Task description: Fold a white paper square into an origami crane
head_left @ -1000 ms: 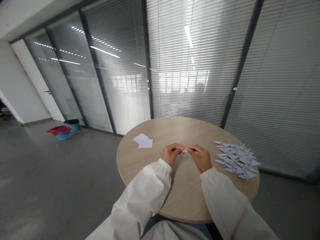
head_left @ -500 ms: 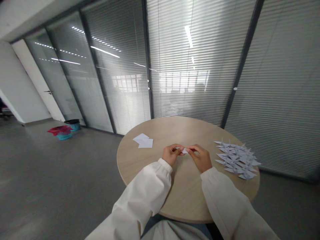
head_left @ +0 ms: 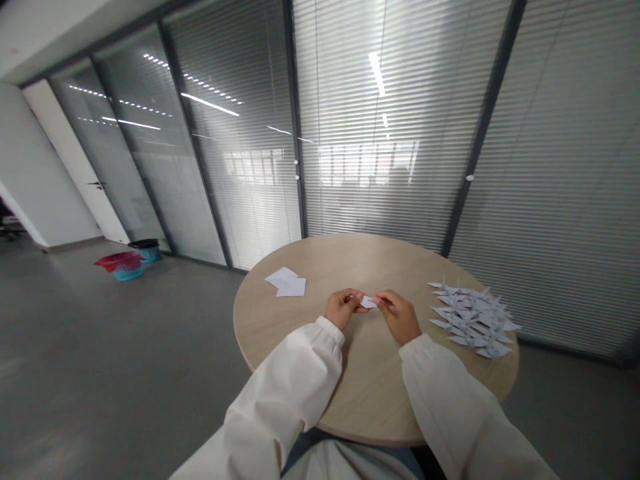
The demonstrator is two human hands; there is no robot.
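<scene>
A small folded piece of white paper [head_left: 369,302] lies low over the round wooden table [head_left: 370,393], pinched from both sides. My left hand [head_left: 341,308] grips its left end with curled fingers. My right hand [head_left: 401,317] pinches its right end. Both arms wear cream sleeves. A pile of several folded white paper cranes [head_left: 473,317] rests on the table to the right of my right hand. Two flat white paper sheets [head_left: 287,282] lie on the table's left part, beyond my left hand.
Glass walls with shut blinds [head_left: 390,120] stand close behind the table. Grey floor spreads to the left, where a red basket [head_left: 117,261] and a dark-rimmed teal bin [head_left: 147,249] sit by the wall. The table's near edge is above my lap.
The hands have shifted only slightly on the small paper; it now shows a little more between the fingertips. Nothing else has moved.
</scene>
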